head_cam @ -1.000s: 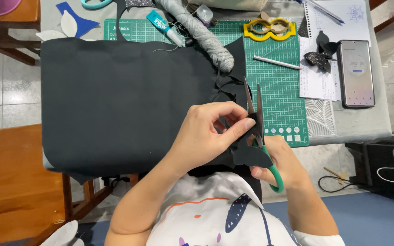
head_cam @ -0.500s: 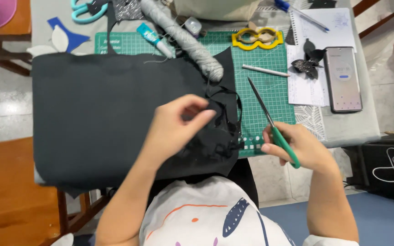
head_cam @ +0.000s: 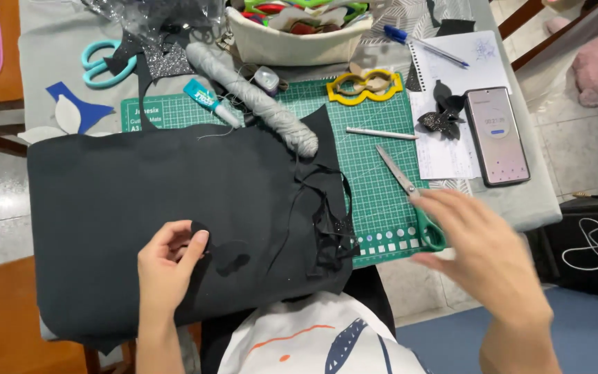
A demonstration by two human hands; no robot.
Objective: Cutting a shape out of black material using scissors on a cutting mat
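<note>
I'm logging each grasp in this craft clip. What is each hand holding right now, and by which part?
The left hand pinches a small black cutout by its edge, over the black felt. The right hand holds nothing; the scissors lie on the mat.

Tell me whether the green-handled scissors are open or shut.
Shut: the scissors lie flat on the cutting mat, blades together.
</note>
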